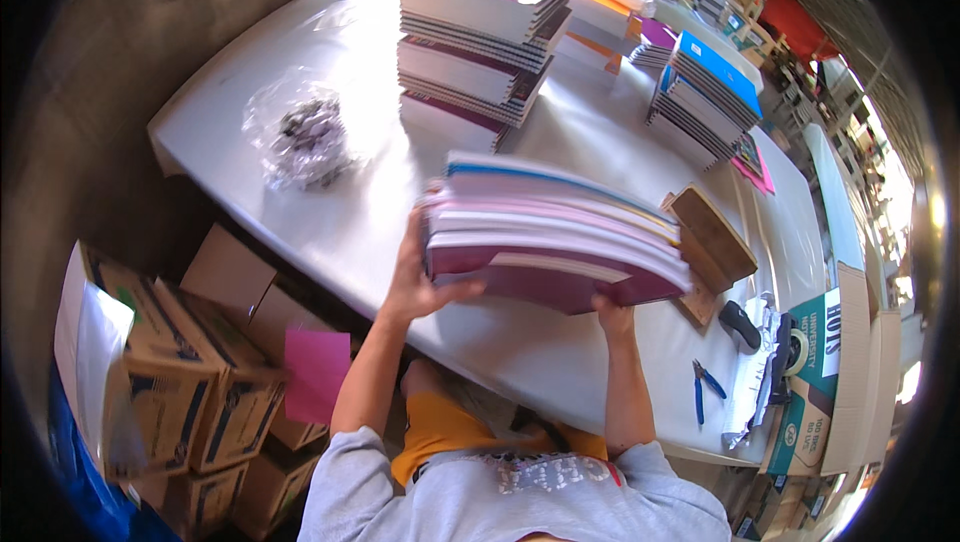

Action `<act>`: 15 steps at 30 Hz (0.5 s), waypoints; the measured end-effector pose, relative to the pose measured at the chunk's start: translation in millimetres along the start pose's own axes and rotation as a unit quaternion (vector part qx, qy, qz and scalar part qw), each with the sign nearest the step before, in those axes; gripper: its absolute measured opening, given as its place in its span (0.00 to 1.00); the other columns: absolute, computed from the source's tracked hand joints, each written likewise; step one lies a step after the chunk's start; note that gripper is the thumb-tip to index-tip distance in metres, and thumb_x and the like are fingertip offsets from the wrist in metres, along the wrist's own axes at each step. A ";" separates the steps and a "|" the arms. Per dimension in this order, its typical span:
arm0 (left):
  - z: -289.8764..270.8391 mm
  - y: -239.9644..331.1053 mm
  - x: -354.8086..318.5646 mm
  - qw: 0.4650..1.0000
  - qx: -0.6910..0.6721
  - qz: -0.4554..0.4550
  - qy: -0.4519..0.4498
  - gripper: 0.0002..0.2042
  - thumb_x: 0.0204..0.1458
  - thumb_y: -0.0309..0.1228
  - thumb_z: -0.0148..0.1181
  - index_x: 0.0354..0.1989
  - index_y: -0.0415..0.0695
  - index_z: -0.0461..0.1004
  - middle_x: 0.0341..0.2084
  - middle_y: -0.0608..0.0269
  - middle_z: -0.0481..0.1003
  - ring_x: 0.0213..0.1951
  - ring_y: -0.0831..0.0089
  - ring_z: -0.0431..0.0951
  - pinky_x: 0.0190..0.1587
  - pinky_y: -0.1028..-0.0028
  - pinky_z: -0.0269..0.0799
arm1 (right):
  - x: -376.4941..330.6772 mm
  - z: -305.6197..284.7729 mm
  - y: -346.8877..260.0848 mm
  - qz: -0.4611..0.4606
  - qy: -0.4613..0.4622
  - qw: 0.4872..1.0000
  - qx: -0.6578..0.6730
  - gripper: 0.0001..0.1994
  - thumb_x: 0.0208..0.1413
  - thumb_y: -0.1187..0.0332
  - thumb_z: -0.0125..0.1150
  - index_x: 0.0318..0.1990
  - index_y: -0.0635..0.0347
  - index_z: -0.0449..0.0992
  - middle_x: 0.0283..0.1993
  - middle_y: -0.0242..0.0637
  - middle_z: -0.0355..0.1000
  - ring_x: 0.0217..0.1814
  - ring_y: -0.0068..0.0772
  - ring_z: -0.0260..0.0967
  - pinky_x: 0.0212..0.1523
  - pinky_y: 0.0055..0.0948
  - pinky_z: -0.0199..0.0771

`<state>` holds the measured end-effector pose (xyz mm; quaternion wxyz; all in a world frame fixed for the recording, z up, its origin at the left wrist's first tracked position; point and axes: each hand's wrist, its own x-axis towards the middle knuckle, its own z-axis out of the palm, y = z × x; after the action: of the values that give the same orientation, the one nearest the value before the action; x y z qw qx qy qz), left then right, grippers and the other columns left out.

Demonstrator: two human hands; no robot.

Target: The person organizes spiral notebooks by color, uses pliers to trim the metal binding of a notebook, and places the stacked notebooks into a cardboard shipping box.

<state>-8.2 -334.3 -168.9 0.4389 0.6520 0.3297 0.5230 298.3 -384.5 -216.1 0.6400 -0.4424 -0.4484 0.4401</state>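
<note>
Books [555, 227] in a thick, motion-blurred stack lay between our two hands, tilted in front of us over the bench [560, 372]; whether they touched its white top we could not tell. We took the stack as the middle of a clock face, with twelve at the far side. A purple cover [540, 291] with a pale strip faced us, and a blue cover [520, 178] showed along the far edge. Our left hand [415, 287], at eight o'clock, gripped the near left corner, its thumb across the purple. Our right hand [614, 317] held the near edge at five o'clock, thumb on the cover; its other fingers were hidden beneath.

At three o'clock, close by, we had a brown wooden block [715, 237]. A black object [739, 327] lay at four, and blue-handled pliers [705, 392] rested between four and five. Toward eleven rose a tall pile of spiral-bound books [480, 17]; between one and two stood a shorter blue-topped pile [710, 87]. A clear plastic bag [310, 142] with small dark contents sat near ten o'clock. Off the bench at eight, we saw brown cartons [185, 392] and a pink sheet [318, 375].
</note>
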 end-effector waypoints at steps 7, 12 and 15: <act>-2.7 -13.8 18.1 0.984 -0.157 -0.083 0.009 0.64 0.18 0.47 0.78 0.63 0.34 0.38 0.55 0.51 0.59 0.56 0.61 0.62 0.59 0.64 0.57 | 4.3 9.9 11.6 -0.042 -0.074 0.996 -0.009 0.41 0.38 0.63 0.70 0.61 0.59 0.53 0.57 0.41 0.58 0.58 0.35 0.57 0.53 0.35 0.64; -1.0 -54.9 8.4 0.998 0.017 -0.057 0.022 0.51 0.27 0.48 0.75 0.58 0.32 0.52 0.46 0.54 0.70 0.48 0.62 0.71 0.57 0.67 0.60 | -2.9 20.2 18.6 0.096 0.039 0.983 0.151 0.35 0.42 0.65 0.63 0.59 0.56 0.56 0.56 0.38 0.62 0.57 0.35 0.59 0.53 0.35 0.65; -21.1 -87.8 9.6 0.995 0.089 -0.035 -0.001 0.44 0.33 0.45 0.72 0.55 0.33 0.57 0.41 0.55 0.72 0.45 0.65 0.73 0.54 0.67 0.64 | -3.5 26.5 33.4 -0.016 0.025 0.998 0.048 0.37 0.37 0.70 0.62 0.60 0.54 0.56 0.55 0.36 0.63 0.58 0.35 0.58 0.55 0.35 0.62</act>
<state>-23.8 -286.1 -244.3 0.3974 0.6768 0.3969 0.4759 266.5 -376.0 -243.4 0.6782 -0.4150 -0.4175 0.4398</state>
